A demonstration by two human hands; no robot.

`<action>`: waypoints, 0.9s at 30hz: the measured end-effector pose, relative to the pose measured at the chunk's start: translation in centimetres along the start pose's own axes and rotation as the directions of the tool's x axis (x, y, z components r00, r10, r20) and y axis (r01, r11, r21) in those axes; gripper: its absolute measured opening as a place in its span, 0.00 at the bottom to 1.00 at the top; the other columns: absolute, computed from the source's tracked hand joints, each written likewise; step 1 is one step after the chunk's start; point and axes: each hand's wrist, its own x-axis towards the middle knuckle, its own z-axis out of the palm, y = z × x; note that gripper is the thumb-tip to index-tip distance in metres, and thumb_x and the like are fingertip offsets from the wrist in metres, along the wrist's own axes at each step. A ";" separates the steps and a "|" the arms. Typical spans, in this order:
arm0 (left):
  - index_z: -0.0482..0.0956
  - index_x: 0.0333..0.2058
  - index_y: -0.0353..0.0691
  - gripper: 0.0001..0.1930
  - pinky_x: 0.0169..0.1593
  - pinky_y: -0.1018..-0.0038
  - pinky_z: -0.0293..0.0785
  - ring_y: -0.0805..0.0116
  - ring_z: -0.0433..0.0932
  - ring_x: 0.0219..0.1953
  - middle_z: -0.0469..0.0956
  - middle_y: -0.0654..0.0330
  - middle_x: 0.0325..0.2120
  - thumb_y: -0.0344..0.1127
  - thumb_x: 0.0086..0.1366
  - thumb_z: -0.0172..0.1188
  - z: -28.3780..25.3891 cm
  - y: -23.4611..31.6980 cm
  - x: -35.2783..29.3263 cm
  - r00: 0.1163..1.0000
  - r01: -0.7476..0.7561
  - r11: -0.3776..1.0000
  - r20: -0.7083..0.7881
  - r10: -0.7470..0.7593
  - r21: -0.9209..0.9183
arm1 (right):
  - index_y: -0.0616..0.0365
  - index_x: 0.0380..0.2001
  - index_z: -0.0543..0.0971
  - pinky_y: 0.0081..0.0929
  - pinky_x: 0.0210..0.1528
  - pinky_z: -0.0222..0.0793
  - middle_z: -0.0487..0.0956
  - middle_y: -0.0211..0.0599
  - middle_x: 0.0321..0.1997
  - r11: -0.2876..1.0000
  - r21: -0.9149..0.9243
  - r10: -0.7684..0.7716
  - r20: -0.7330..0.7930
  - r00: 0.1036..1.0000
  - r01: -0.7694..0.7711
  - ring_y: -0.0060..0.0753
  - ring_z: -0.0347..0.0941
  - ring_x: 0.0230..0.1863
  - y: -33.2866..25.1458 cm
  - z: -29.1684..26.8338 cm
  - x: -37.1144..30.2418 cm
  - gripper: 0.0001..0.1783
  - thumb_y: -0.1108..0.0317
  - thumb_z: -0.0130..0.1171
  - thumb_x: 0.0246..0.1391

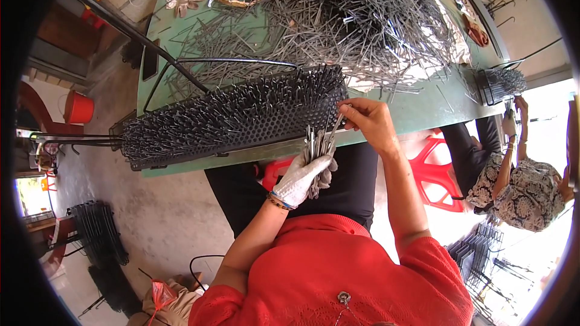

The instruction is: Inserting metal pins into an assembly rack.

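Observation:
My left hand point(297, 182), in a white glove, is closed around a bundle of thin grey metal strips point(315, 145) standing roughly upright in front of my lap. My bare right hand point(373, 124) pinches a thin strip between thumb and fingers, just above the bundle. It is beside the right end of a long black perforated holder point(275, 128) at the table's near edge. Many dark strips point(211, 115) stick up from the holder's holes, while the holes along its near right side show bare. Whether the pinched strip touches the holder I cannot tell.
A big heap of loose strips point(374, 18) covers the green table point(444, 99). Work gloves point(186, 1) lie at the far left. A black metal bar point(130, 27) slants over the holder. At right, another person point(525, 196) works at a similar holder point(502, 84); a red stool point(436, 172) stands between us.

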 end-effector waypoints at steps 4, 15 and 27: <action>0.75 0.48 0.43 0.13 0.28 0.81 0.73 0.81 0.76 0.25 0.79 0.65 0.32 0.38 0.67 0.58 -0.3 0.2 -0.1 1.000 0.017 1.000 -0.013 -0.017 0.018 | 0.70 0.40 0.81 0.19 0.34 0.72 0.82 0.33 0.30 0.996 0.042 -0.084 -0.008 0.996 0.084 0.19 0.76 0.31 -0.2 -0.9 0.6 0.12 0.70 0.62 0.59; 0.75 0.49 0.43 0.14 0.28 0.81 0.74 0.81 0.76 0.26 0.79 0.66 0.32 0.39 0.67 0.59 -0.6 0.1 -0.3 0.998 0.067 0.996 -0.018 -0.066 0.056 | 0.63 0.41 0.82 0.22 0.44 0.72 0.83 0.34 0.37 0.850 -0.316 -0.476 -0.120 0.871 0.422 0.22 0.78 0.39 -3.1 -1.1 2.7 0.09 0.72 0.60 0.59; 0.76 0.48 0.43 0.13 0.29 0.80 0.76 0.81 0.77 0.26 0.80 0.66 0.32 0.39 0.67 0.59 -0.7 0.0 -0.3 0.996 0.083 0.995 -0.027 -0.082 0.058 | 0.63 0.38 0.81 0.28 0.43 0.73 0.82 0.42 0.36 0.643 -0.534 -0.655 -0.012 0.755 0.549 0.37 0.79 0.38 -4.1 -0.4 2.8 0.07 0.74 0.61 0.56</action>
